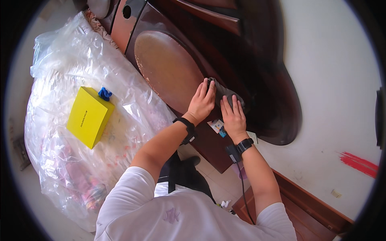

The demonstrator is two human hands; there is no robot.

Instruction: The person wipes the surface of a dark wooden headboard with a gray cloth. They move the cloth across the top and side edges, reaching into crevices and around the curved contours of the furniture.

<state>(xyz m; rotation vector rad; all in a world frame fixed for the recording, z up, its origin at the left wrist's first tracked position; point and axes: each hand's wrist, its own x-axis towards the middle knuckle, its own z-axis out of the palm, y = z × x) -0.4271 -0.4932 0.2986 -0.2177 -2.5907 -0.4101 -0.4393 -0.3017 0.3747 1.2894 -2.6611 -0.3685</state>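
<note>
Right of the frame's upper centre, a dark bundle point(222, 90) is touched by the left hand point(202, 103) and right hand point(234, 117), fingers extended and slightly apart, and is best pressed evenly at both ends.

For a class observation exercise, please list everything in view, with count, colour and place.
Wrapped pile: one, clear plastic over pale, left
Box: one, yellow, on the pile
Crumpled item: one, blue, beside the box
Furniture with oval panel: one, dark reddish, upper centre
Bundle: one, dark grey, centre
Cards or packets: some, white and blue, below the bundle
Wall: one, white, right
Streaks: several, red, on the wall
Unclear object: one, black, right edge
Wooden piece: one, brown, lower right
Floor: one, pale, lower centre
Wristbands: two, black, on the wrists
Cable: one, black, from right wristband
Shirt: one, white, bottom
Left grip: one, bare, on the bundle
Right grip: one, bare, on the bundle
</note>
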